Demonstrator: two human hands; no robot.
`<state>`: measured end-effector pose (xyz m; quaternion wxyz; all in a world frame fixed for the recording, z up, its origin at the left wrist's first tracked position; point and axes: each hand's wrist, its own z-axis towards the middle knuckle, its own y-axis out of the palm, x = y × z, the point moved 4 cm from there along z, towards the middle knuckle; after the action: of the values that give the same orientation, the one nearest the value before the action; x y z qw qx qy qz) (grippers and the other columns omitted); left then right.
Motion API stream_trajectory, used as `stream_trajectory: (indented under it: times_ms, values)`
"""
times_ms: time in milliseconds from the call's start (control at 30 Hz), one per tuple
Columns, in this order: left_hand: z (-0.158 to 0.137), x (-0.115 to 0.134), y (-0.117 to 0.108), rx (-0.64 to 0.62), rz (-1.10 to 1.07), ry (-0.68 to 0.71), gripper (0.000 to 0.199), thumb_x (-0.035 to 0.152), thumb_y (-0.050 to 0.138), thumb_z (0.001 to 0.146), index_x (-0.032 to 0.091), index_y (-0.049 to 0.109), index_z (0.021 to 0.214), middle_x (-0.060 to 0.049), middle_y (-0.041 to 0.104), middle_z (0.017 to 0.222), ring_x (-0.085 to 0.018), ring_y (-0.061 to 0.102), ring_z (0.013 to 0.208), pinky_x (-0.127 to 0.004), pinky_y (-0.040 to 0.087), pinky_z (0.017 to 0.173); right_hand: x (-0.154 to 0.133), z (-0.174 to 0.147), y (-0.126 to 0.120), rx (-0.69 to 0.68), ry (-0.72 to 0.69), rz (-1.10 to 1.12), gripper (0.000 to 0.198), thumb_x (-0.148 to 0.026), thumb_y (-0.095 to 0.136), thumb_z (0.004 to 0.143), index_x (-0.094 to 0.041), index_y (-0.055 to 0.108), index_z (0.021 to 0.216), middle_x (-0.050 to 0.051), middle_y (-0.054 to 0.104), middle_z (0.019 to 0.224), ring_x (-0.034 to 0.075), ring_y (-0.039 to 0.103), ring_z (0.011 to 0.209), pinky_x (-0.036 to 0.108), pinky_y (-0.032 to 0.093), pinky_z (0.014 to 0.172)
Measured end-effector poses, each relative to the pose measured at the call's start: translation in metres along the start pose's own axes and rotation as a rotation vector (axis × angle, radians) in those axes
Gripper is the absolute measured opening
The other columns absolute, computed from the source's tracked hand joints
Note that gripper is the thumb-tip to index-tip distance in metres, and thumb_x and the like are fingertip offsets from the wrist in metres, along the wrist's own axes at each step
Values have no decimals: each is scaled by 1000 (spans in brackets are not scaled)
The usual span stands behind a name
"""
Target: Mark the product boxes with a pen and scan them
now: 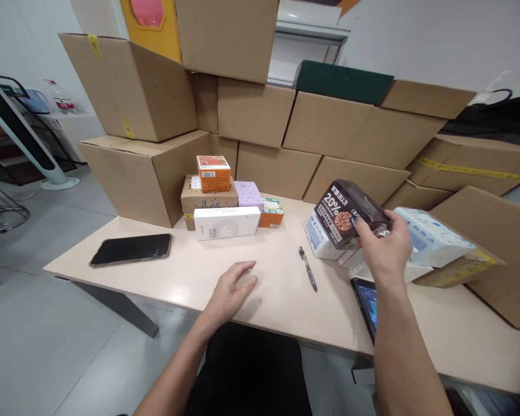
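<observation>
My right hand point(383, 245) grips a dark brown box point(349, 214) printed with "20%" and a round cookie-like picture. That box is tilted above a white and blue box point(320, 234); whether the two touch I cannot tell. Over the front of the table point(268, 289) my left hand point(234, 289) holds nothing, its fingers apart. Beyond it stands a white power bank box point(227, 223). Behind that are a brown carton point(188, 196) with an orange box point(214, 174) on top, a purple box point(248, 193) and a small orange and green box point(272, 214). Between my hands lies a pen point(307, 268).
A black phone point(130, 249) lies at the table's left. A tablet point(366, 300) is partly hidden under my right forearm. Light blue packs point(435, 234) are stacked at the right. Large cardboard boxes point(255, 112) form a wall along the back.
</observation>
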<state>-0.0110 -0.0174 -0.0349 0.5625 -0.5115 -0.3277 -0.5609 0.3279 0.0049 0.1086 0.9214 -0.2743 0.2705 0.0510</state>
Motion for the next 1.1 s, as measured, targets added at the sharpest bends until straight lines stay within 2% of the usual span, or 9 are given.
stream_trajectory:
  times_ms: [100, 267, 433, 567, 633, 700, 733, 900, 1100]
  values:
    - [-1, 3, -2, -2, 32, 10, 34, 38, 62, 92, 23, 66, 123, -10, 66, 129, -25, 62, 122, -44, 46, 111, 2, 7, 13, 22, 22, -34, 66, -55, 62, 79, -11, 58, 128, 17, 63, 120, 32, 56, 114, 51, 42, 102]
    - [0, 9, -2, -13, 76, 29, 31, 35, 62, 92, 23, 67, 120, -9, 67, 126, -25, 63, 121, -43, 47, 109, -6, 13, 23, -61, 12, -83, 73, -63, 57, 82, -12, 54, 134, 20, 59, 122, 34, 52, 116, 50, 41, 99]
    - [-1, 11, -3, -16, 87, 42, 30, 36, 61, 92, 23, 68, 119, -9, 68, 124, -24, 63, 119, -42, 48, 107, -13, 6, 9, -120, 67, -121, 87, -63, 62, 81, -13, 38, 148, 24, 46, 134, 36, 57, 108, 55, 44, 95]
    - [-1, 15, 0, -44, 127, 56, 30, 34, 60, 93, 23, 67, 120, -9, 67, 125, -25, 62, 120, -42, 48, 107, -47, -17, -2, -51, -84, -32, 65, -53, 52, 92, -15, 43, 144, 21, 45, 135, 25, 61, 93, 48, 48, 93]
    - [-1, 18, 1, -62, 151, 50, 30, 33, 60, 93, 23, 67, 120, -10, 67, 126, -26, 61, 120, -43, 47, 107, -73, -30, 22, -261, -239, -19, 48, -45, 42, 97, -16, 54, 133, 17, 56, 122, 27, 58, 105, 46, 46, 98]
    - [-1, 20, 2, -72, 164, 41, 30, 32, 60, 92, 23, 67, 120, -10, 67, 125, -26, 61, 120, -44, 47, 107, -93, -44, 63, -596, -341, -86, 45, -38, 38, 99, -17, 52, 137, 18, 56, 128, 29, 54, 116, 46, 43, 101]
    - [-1, 21, 2, -72, 165, 38, 30, 32, 60, 92, 23, 68, 119, -10, 67, 125, -26, 61, 119, -44, 47, 107, -101, -48, 83, -665, -357, -101, 46, -36, 42, 98, -19, 51, 140, 18, 54, 135, 31, 53, 119, 47, 42, 101]
    - [-2, 25, -1, -64, 149, 42, 27, 30, 60, 92, 23, 70, 115, -10, 70, 118, -25, 65, 112, -42, 50, 102, -113, -53, 163, -823, -389, -139, 64, -34, 63, 86, -26, 44, 146, 15, 29, 160, 40, 38, 134, 54, 38, 102]
    - [-1, 29, -2, -91, 145, 35, 24, 29, 58, 93, 22, 71, 112, -9, 72, 112, -23, 67, 106, -38, 53, 97, -99, -46, 191, -823, -299, -158, 53, -49, 58, 88, -16, 50, 130, 20, 38, 147, 36, 46, 120, 48, 41, 95]
